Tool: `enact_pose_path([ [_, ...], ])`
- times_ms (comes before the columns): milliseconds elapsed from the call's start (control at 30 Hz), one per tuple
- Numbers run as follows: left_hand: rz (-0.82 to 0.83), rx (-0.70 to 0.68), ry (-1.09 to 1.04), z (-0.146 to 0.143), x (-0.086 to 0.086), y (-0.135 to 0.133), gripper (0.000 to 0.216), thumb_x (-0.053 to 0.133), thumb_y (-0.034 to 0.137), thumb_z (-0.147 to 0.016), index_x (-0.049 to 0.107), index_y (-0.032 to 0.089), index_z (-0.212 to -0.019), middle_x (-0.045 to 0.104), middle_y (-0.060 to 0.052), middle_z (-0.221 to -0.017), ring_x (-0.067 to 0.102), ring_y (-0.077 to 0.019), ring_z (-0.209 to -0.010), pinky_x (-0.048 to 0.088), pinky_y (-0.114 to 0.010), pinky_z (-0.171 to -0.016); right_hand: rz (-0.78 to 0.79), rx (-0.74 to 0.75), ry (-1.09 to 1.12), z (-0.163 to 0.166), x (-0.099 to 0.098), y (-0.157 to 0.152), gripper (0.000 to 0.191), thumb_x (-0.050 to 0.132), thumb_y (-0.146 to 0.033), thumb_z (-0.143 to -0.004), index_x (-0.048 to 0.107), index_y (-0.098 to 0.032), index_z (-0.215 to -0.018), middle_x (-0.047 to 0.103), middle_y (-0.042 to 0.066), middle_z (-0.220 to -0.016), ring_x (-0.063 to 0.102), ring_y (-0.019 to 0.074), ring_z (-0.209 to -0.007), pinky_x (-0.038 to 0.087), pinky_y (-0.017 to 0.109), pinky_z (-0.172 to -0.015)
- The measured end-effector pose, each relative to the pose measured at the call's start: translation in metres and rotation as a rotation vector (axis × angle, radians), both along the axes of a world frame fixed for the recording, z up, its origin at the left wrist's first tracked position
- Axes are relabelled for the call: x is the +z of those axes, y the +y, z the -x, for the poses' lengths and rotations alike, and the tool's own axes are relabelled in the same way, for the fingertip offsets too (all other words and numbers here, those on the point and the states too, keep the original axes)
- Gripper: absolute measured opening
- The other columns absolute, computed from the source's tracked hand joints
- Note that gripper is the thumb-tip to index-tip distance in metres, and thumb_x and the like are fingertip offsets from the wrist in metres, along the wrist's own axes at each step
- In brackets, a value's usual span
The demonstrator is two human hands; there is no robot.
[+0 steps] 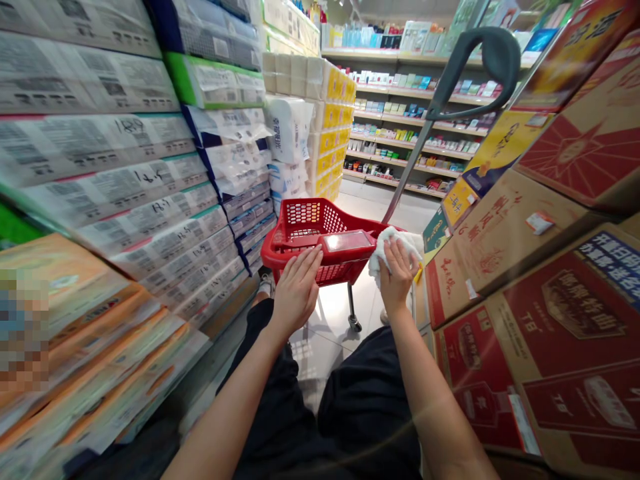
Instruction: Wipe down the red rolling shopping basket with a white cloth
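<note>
A: Position of the red basket cart [350, 264]?
B: Directly ahead of the person's knees, on the tiled floor [333, 307]. Step in hand, by judgement: wiping the near rim with the white cloth [387, 235].
A: Hands?
B: Left hand [300, 283] open, fingers together, laid on the rim. Right hand [396, 270] spread over the cloth at the basket's right corner; cannot tell whether its fingers grip underneath.
A: What does the next move call for?
B: My judgement: any further stroke needs the left hand to steady the light-looking basket and the cloth kept flat.
A: Appearance?
B: Glossy red plastic, perforated walls. Red-framed panel [347, 241] on the near rim, glare across it. Grey pole [407, 172] slants up to a looped handle [506, 67].
A: Surroundings?
B: Wrapped packs [165, 173] stacked left, cartons [500, 220] right, stocked shelves [400, 117] beyond.
</note>
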State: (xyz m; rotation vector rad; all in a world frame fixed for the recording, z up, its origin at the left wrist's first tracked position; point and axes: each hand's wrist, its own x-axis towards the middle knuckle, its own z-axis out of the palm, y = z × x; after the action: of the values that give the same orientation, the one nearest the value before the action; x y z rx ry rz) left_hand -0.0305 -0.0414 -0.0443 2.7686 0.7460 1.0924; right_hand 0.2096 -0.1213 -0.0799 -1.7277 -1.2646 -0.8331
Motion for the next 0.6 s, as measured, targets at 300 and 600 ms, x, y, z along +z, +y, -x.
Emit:
enact_pose_path([
  [300,0.003,0.022,-0.022,-0.003,0.000,-0.004,0.061,0.035,0.010,-0.089,0.033,0.018,-0.149,0.039,-0.006,-0.154,0.032,-0.0204,-0.144,0.022,-0.041,-0.119,0.007,0.110,0.111,0.066,0.027,0.015,0.034,0.042,-0.030,-0.100,0.059,-0.029,-0.129,0.062,0.006,-0.134,0.049,0.0225,-0.134,0.022,0.051,-0.113],
  [600,-0.008,0.017,0.009,-0.001,0.001,-0.003,0.064,0.035,0.009,-0.087,0.033,0.018,-0.150,0.038,-0.006,-0.155,0.032,-0.0201,-0.144,0.023,-0.041,-0.119,0.177,0.270,-0.006,0.081,0.051,0.019,0.030,0.044,-0.031,-0.101,0.061,-0.029,-0.125,0.064,0.001,-0.132,0.053,0.0160,-0.129,0.016,0.040,-0.116],
])
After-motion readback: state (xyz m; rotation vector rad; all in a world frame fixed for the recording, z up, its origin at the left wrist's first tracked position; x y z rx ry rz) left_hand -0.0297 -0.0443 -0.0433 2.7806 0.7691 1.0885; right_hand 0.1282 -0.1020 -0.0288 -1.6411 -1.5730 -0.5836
